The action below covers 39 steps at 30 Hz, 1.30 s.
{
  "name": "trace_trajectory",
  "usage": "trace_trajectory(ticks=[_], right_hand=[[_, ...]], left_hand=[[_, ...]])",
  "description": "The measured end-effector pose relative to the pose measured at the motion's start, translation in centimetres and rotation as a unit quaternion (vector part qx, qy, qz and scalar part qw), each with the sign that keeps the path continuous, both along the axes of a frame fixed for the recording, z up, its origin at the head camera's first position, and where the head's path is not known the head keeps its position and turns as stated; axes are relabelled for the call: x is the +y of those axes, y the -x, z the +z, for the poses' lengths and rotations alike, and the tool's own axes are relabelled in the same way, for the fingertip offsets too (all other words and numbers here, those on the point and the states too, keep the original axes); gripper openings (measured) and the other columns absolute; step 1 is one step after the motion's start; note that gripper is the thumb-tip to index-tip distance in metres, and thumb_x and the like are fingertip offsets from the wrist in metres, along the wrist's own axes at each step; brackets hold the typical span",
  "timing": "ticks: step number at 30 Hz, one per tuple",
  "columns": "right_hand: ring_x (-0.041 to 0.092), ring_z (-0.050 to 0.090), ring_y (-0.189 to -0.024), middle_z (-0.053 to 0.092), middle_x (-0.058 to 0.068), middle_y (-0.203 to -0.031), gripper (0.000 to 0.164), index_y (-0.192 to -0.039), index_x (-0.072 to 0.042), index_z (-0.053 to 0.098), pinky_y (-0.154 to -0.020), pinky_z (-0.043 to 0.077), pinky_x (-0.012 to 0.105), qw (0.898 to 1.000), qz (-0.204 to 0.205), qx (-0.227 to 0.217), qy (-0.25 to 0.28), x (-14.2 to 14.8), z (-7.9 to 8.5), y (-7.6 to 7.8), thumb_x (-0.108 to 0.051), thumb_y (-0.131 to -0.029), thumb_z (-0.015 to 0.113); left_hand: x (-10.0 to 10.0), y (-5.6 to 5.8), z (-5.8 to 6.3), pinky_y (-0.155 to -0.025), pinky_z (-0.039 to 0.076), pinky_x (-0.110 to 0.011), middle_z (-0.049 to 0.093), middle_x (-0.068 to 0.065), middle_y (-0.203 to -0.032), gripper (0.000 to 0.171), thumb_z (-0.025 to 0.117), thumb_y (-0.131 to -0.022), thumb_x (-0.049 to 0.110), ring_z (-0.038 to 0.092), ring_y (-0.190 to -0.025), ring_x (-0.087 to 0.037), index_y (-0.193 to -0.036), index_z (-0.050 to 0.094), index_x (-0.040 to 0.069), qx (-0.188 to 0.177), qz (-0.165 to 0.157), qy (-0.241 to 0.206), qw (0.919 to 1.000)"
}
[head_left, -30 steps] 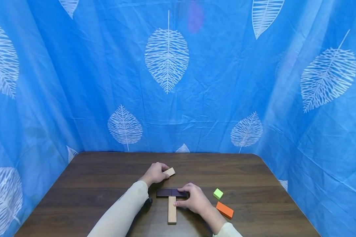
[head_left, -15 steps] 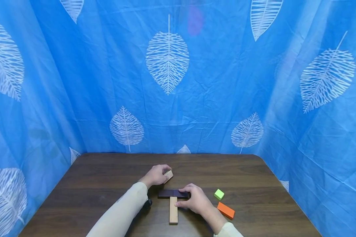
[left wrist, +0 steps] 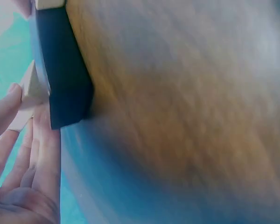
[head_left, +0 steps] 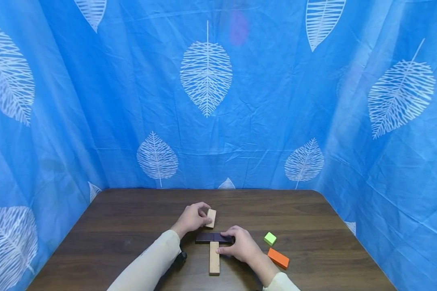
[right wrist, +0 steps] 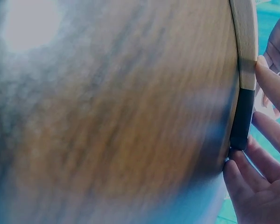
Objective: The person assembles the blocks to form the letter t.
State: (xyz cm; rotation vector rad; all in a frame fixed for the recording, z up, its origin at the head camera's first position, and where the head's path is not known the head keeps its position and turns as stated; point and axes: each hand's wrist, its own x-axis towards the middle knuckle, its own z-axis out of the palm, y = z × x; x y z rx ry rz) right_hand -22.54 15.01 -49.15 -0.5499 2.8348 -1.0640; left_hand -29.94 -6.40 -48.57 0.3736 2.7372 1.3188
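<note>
Just beyond two dark blocks, my left hand pinches a small light wooden block between thumb and fingers. The left dark block and right dark block lie end to end. From their middle a longer light wooden block runs toward me, forming a T. My right hand rests at the T's right side: its thumb touches the long light block and its fingers touch the dark block. In the left wrist view, the pinched block sits near a dark block.
A small green block and an orange block lie to the right of my right hand on the brown wooden table. A blue leaf-patterned cloth hangs behind and along both sides.
The light block in my left hand has turned from lying slanted to nearly upright in the head view, its near end closer to the dark blocks. My right hand stays in place.
</note>
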Motion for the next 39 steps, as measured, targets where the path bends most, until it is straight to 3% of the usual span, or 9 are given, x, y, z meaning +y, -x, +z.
trace_trajectory(ticks=[6,13,20,25,33,39], right_hand=[[0.025,0.061,-0.101,0.064,0.000,-0.104,0.055,-0.115,-0.004,0.075,-0.092,0.049,0.050,1.000,0.000,0.003,-0.001,0.0,0.0,0.0,-0.037,-0.074,0.091],[0.025,0.062,-0.100,0.064,0.000,-0.104,0.056,-0.114,-0.004,0.076,-0.091,0.049,0.050,1.000,-0.008,0.001,-0.002,0.0,-0.2,0.1,-0.037,-0.073,0.092],[0.026,0.062,-0.101,0.064,0.001,-0.105,0.056,-0.115,-0.005,0.076,-0.092,0.049,0.050,1.000,-0.007,0.006,-0.002,0.0,-0.3,0.1,-0.038,-0.073,0.092],[0.026,0.062,-0.101,0.064,0.001,-0.105,0.056,-0.115,-0.005,0.076,-0.092,0.049,0.050,1.000,-0.006,0.008,-0.001,0.0,-0.3,0.1,-0.038,-0.073,0.092],[0.024,0.062,-0.098,0.063,0.000,-0.104,0.058,-0.118,-0.004,0.075,-0.089,0.051,0.047,1.000,-0.007,0.002,-0.009,-0.1,-0.3,0.0,-0.037,-0.074,0.091],[0.026,0.061,-0.101,0.063,0.002,-0.106,0.059,-0.121,-0.005,0.074,-0.091,0.050,0.049,1.000,-0.010,-0.005,-0.018,-0.2,-0.1,0.1,-0.039,-0.075,0.090]], left_hand=[[0.4,-0.5,-0.2,-0.062,0.054,-0.032,0.065,0.000,-0.079,0.040,0.082,-0.086,0.015,0.065,-0.066,-0.015,-0.122,0.065,0.006,-0.032,0.002,-0.024,0.9992],[0.4,-1.2,0.1,-0.060,0.055,-0.032,0.067,-0.001,-0.076,0.038,0.081,-0.086,0.012,0.066,-0.064,-0.015,-0.118,0.065,-0.001,-0.035,-0.014,-0.034,0.9987],[0.4,-1.2,-0.1,-0.065,0.052,-0.034,0.066,0.000,-0.080,0.036,0.082,-0.086,0.019,0.062,-0.070,-0.015,-0.116,0.068,0.002,-0.034,-0.006,0.013,0.9993],[0.5,-1.4,0.0,-0.068,0.054,-0.036,0.067,-0.001,-0.083,0.036,0.083,-0.086,0.019,0.063,-0.073,-0.015,-0.114,0.070,0.002,-0.031,-0.007,0.020,0.9993],[0.4,-1.4,-0.1,-0.065,0.048,-0.034,0.061,-0.001,-0.082,0.037,0.082,-0.087,0.025,0.056,-0.072,-0.018,-0.116,0.072,0.004,-0.039,-0.011,0.056,0.9976],[0.4,-1.2,-0.2,-0.078,0.051,-0.042,0.065,-0.004,-0.097,0.041,0.080,-0.088,0.030,0.056,-0.083,-0.020,-0.119,0.072,0.005,-0.037,-0.020,0.081,0.9958]])
